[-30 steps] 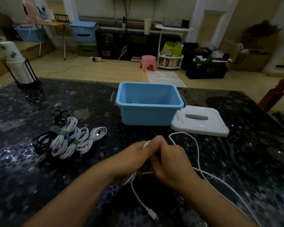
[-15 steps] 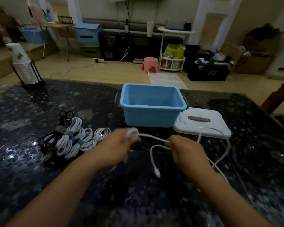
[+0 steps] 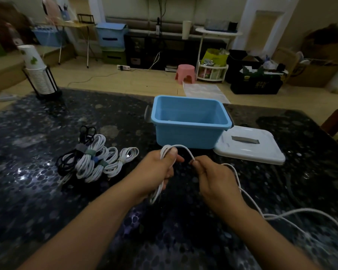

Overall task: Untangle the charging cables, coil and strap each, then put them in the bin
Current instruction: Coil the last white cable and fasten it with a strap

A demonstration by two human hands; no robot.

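Observation:
My left hand (image 3: 156, 172) grips several loops of a white charging cable (image 3: 183, 148) in its fist, with the loop ends hanging out below. A short arc of that cable runs to my right hand (image 3: 213, 176), which pinches it between thumb and fingers. The rest of the cable trails off to the right across the dark table. A blue bin (image 3: 189, 121) stands just beyond my hands, open at the top. To the left lies a pile of coiled, strapped cables (image 3: 94, 158), mostly white with a black one.
The bin's white lid (image 3: 250, 147) lies flat to the right of the bin. A stack of paper cups in a black holder (image 3: 37, 73) stands at the table's far left corner. Beyond the far table edge is the floor with a pink stool (image 3: 184, 74).
My hands have come closer together and the span of cable between them has shortened to a small arc. The free plug end no longer hangs between the hands.

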